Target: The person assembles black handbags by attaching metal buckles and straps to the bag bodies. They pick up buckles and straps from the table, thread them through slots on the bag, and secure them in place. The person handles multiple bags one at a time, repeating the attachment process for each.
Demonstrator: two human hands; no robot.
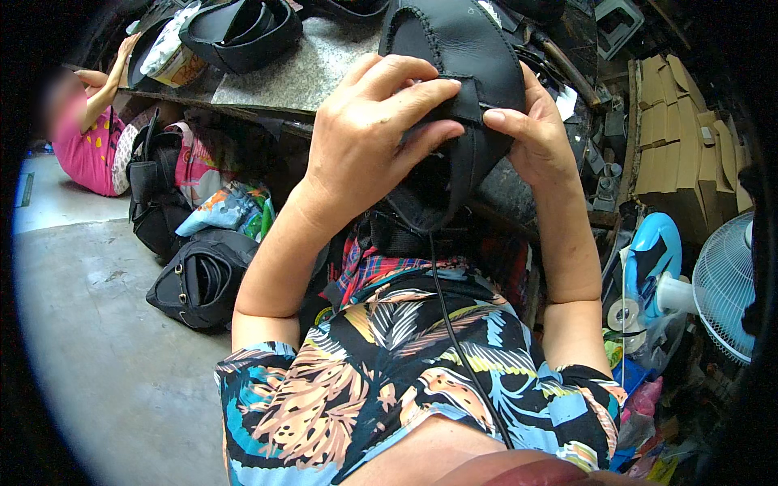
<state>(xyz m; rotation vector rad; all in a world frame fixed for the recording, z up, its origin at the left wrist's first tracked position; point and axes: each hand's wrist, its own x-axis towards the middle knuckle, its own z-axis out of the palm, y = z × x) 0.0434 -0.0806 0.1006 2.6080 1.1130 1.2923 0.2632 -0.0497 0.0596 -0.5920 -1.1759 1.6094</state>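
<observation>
A black leather shoe upper [478, 49], with thick stitching along its curved toe seam, is held up in front of me over the bench's near edge. My left hand [365, 121] has its thumb and fingertips closed at a short black strap [464, 104] across the upper. From the right side, my right hand [535, 130] grips the edge, its thumb on top beside the strap and its other fingers mostly hidden behind. The upper's open end hangs toward my body.
More black uppers [241, 34] lie on the grey-topped bench [292, 85], near a white tub [174, 61]. A black bundle [203, 279] rests on the floor at left. At right are a fan [725, 287] and cardboard [668, 138]. Another person in pink [91, 154] sits far left.
</observation>
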